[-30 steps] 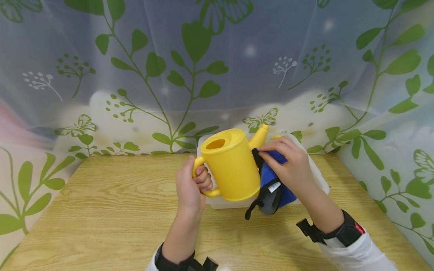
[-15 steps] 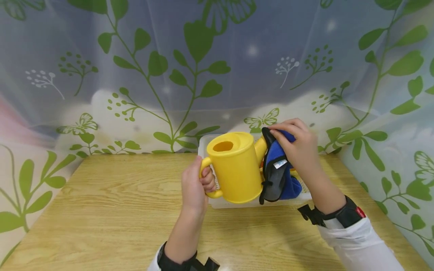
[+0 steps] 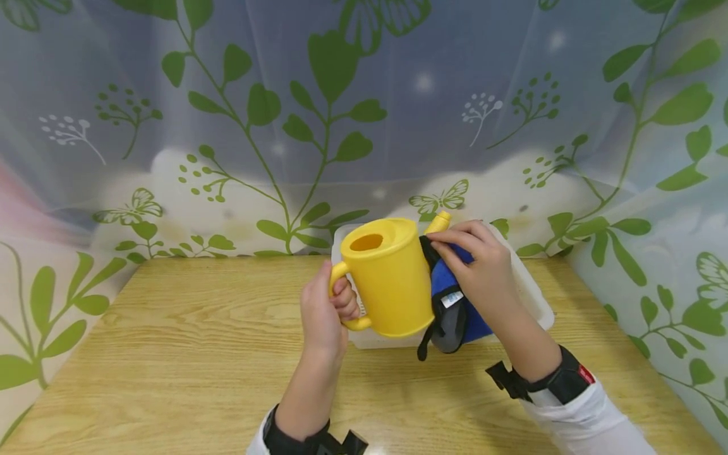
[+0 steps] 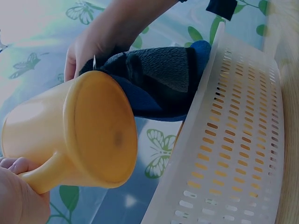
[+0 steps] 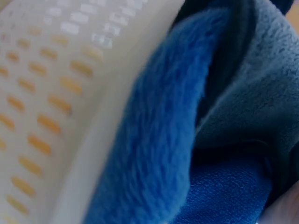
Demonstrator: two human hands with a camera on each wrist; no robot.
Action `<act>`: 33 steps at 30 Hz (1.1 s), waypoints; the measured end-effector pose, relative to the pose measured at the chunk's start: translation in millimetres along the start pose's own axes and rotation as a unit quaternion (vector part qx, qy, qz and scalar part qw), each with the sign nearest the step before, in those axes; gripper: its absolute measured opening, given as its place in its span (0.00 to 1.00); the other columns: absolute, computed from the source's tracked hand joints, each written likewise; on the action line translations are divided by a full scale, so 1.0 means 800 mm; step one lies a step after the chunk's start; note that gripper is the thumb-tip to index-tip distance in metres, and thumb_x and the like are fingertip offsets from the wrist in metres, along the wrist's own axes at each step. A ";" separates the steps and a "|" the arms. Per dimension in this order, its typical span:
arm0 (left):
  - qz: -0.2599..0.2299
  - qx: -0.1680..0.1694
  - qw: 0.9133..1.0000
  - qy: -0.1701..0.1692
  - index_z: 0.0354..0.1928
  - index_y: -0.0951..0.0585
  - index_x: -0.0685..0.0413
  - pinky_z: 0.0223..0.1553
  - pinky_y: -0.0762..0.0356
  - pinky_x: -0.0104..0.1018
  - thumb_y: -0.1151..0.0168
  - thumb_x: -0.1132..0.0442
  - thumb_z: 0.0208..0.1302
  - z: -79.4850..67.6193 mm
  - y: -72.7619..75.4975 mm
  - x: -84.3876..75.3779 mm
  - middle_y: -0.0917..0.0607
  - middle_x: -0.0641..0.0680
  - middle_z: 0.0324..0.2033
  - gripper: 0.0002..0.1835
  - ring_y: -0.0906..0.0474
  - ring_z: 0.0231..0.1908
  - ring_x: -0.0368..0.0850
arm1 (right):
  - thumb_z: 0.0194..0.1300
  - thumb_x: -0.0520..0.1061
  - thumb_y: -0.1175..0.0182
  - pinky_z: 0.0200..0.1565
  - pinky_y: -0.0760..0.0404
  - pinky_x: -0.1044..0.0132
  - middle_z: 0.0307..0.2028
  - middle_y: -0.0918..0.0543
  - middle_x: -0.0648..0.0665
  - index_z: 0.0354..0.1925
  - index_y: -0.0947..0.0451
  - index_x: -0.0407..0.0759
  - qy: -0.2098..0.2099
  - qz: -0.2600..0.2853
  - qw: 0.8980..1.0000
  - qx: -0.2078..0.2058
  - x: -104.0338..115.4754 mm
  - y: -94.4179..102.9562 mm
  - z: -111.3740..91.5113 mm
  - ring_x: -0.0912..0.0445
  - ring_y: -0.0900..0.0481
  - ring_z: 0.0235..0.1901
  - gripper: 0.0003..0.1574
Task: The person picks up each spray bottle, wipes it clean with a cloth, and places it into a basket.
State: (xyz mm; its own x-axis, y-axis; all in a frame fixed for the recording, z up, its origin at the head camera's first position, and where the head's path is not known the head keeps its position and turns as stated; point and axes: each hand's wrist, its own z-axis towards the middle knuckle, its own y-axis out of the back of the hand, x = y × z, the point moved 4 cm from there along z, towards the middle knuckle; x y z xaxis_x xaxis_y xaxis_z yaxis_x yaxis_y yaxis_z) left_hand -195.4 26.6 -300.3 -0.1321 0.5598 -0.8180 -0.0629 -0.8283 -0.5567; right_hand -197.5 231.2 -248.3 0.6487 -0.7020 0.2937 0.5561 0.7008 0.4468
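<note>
My left hand (image 3: 325, 313) is wrapped around the handle of a yellow watering can (image 3: 392, 284), which is held up over a white basket. To the can's right, my right hand (image 3: 483, 268) pinches the black edge of a blue plush cloth (image 3: 446, 278) with a grey side, a white tag and a dangling black loop. The cloth lies against the can's side by the spout (image 3: 439, 222), whose base it covers. In the left wrist view the can's round bottom (image 4: 105, 133) faces the camera. Blue pile (image 5: 149, 121) fills much of the right wrist view.
The white perforated basket (image 3: 531, 287) stands below the can and cloth; orange-yellow contents show through its slots (image 4: 229, 135). It sits on a wood-grain table (image 3: 199, 341). Behind hangs a curtain (image 3: 239, 139) printed with leaves and butterflies.
From half a second ago, my right hand and the cloth have moved down and left along the can, and the spout's tip shows again. The can has shifted slightly left.
</note>
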 end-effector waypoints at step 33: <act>0.109 -0.062 0.991 -0.038 0.16 0.42 0.52 0.23 0.43 0.31 0.48 0.51 0.65 0.006 0.013 -0.007 0.43 0.47 0.11 0.24 0.48 0.17 0.41 | 0.49 0.37 0.33 0.41 0.26 0.72 0.32 0.18 0.49 0.33 0.17 0.48 -0.067 0.009 0.996 0.055 -0.018 0.029 -0.049 0.61 0.24 0.36 0.11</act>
State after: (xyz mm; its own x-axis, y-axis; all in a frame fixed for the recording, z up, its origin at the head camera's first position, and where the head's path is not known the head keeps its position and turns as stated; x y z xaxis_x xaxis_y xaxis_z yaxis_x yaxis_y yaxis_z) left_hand -200.2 15.1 -300.8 -0.2042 0.3598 -0.9104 0.0973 -0.9179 -0.3846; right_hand -173.4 262.5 -275.1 0.5789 -0.7052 0.4093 0.4799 0.7005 0.5282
